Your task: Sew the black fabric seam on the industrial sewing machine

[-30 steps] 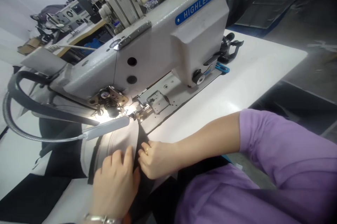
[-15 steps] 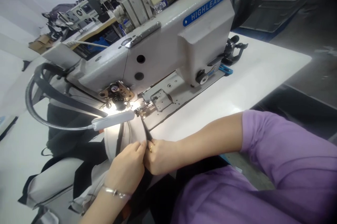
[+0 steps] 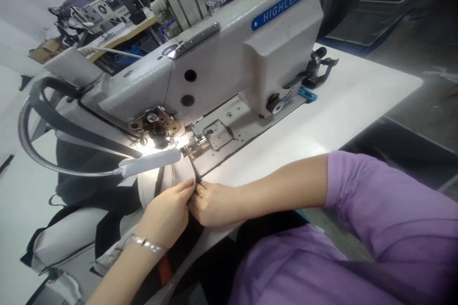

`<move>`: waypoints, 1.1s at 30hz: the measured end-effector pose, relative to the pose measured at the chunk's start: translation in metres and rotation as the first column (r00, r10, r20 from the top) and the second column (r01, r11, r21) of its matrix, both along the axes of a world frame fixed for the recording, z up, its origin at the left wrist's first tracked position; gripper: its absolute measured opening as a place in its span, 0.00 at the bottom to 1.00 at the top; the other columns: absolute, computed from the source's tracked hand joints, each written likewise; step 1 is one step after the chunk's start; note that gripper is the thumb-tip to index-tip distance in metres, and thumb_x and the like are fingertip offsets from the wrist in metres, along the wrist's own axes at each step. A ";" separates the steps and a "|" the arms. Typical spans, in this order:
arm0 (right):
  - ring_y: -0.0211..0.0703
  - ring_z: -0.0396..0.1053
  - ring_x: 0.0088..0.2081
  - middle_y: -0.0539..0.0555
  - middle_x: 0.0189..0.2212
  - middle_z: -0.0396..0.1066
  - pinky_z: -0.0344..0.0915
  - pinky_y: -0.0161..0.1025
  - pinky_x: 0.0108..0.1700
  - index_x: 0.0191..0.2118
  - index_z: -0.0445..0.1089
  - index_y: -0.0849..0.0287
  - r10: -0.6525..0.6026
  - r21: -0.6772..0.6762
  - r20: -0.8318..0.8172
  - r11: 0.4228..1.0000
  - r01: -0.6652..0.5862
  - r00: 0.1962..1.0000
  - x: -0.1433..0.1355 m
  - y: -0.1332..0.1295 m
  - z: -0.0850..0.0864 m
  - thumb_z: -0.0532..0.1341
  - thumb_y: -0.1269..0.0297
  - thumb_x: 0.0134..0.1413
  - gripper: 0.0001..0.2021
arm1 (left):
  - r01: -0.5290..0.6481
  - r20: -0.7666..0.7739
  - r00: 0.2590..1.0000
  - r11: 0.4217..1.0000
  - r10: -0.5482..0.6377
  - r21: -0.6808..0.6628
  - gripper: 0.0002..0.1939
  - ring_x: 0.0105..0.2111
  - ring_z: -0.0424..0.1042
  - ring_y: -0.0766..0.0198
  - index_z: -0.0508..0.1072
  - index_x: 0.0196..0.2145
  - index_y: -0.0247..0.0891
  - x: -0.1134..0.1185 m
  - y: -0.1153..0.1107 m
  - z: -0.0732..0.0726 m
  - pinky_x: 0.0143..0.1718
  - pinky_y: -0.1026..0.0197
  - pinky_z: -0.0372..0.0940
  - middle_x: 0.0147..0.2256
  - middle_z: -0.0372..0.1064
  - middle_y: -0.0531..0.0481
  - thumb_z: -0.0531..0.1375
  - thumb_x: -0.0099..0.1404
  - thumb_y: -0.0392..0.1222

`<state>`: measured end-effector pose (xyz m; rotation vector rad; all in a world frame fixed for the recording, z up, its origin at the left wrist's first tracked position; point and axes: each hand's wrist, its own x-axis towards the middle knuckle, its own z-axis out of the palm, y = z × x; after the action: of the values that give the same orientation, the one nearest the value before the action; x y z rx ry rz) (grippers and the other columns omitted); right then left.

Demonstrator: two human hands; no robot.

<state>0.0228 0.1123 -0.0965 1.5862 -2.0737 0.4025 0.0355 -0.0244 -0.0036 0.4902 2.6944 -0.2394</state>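
Grey-and-black fabric (image 3: pixel 184 170) runs from the lit needle area of a sewing machine (image 3: pixel 214 64) down to my hands. My left hand (image 3: pixel 166 212), with a bracelet at the wrist, pinches the fabric edge from the left side. On the other side of that edge, my right hand (image 3: pixel 214 202), wearing a ring, grips it with curled fingers. Both hands touch each other or nearly so, just in front of the machine bed. A lamp head (image 3: pixel 150 163) hides part of the needle area. More of the fabric lies bunched left of my left hand.
The lamp's bendy metal neck (image 3: pixel 26 145) arcs out on the left. A white tabletop (image 3: pixel 286 138) stretches to the right of the machine bed. Behind, another sewing machine (image 3: pixel 103 11) stands on a table, with a cardboard box (image 3: pixel 46 50) near it.
Both hands have shifted slightly up and left in view, nearer the needle, still holding the fabric edge. The camera view has also moved a little.
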 end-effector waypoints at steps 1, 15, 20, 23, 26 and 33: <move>0.52 0.69 0.34 0.65 0.31 0.70 0.65 0.50 0.36 0.36 0.70 0.72 -0.007 0.003 -0.007 1.000 0.007 1.000 -0.002 -0.001 -0.001 0.50 0.75 0.57 0.11 | -0.004 0.002 1.000 1.000 0.003 0.018 0.28 0.49 0.69 0.58 0.70 0.50 0.33 -0.002 -0.001 0.000 0.48 0.60 0.69 0.55 0.64 0.47 0.44 0.55 0.25; 0.48 0.66 0.25 0.65 0.25 0.68 0.61 0.45 0.26 0.31 0.69 0.71 0.008 -0.056 -0.129 0.998 -0.016 0.992 0.012 0.001 0.004 0.51 0.76 0.52 0.10 | 0.038 0.043 0.998 0.997 -0.035 -0.067 0.23 0.52 0.66 0.56 0.71 0.46 0.30 -0.020 0.008 0.005 0.51 0.58 0.65 0.52 0.66 0.40 0.47 0.57 0.22; 0.48 0.67 0.27 0.62 0.26 0.69 0.62 0.44 0.30 0.30 0.70 0.68 0.058 -0.035 -0.096 0.997 -0.062 0.994 -0.004 -0.004 0.005 0.52 0.78 0.50 0.10 | 0.127 0.069 0.990 0.987 -0.120 -0.102 0.17 0.48 0.67 0.54 0.72 0.37 0.31 -0.019 0.009 0.004 0.49 0.56 0.64 0.44 0.68 0.38 0.47 0.60 0.23; 0.49 0.68 0.29 0.62 0.28 0.70 0.63 0.47 0.35 0.32 0.70 0.68 0.055 -0.014 -0.088 0.998 -0.057 0.995 -0.010 -0.005 0.005 0.51 0.78 0.51 0.10 | 0.066 0.054 0.997 0.996 -0.063 -0.059 0.15 0.42 0.68 0.56 0.71 0.37 0.31 -0.021 0.004 0.002 0.44 0.57 0.65 0.39 0.67 0.40 0.47 0.60 0.24; 0.49 0.68 0.31 0.63 0.30 0.70 0.63 0.49 0.40 0.35 0.70 0.70 0.050 0.015 -0.075 0.999 -0.049 0.996 -0.012 -0.005 0.005 0.50 0.77 0.54 0.11 | 0.001 0.037 0.999 0.998 0.001 -0.055 0.14 0.35 0.68 0.57 0.70 0.36 0.34 -0.023 0.001 0.001 0.39 0.58 0.64 0.34 0.65 0.44 0.48 0.60 0.26; 0.50 0.67 0.30 0.65 0.31 0.69 0.62 0.50 0.37 0.32 0.71 0.69 0.059 0.031 -0.037 0.998 -0.058 0.998 -0.008 -0.007 0.000 0.50 0.78 0.53 0.12 | 0.031 -0.035 0.999 0.993 -0.035 -0.112 0.15 0.35 0.67 0.59 0.70 0.37 0.34 -0.023 0.000 -0.004 0.36 0.60 0.62 0.33 0.64 0.45 0.46 0.61 0.26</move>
<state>0.0148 0.1048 -0.0960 1.6629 -2.0177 0.3605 0.0123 -0.0245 -0.0076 0.5015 2.6923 -0.4097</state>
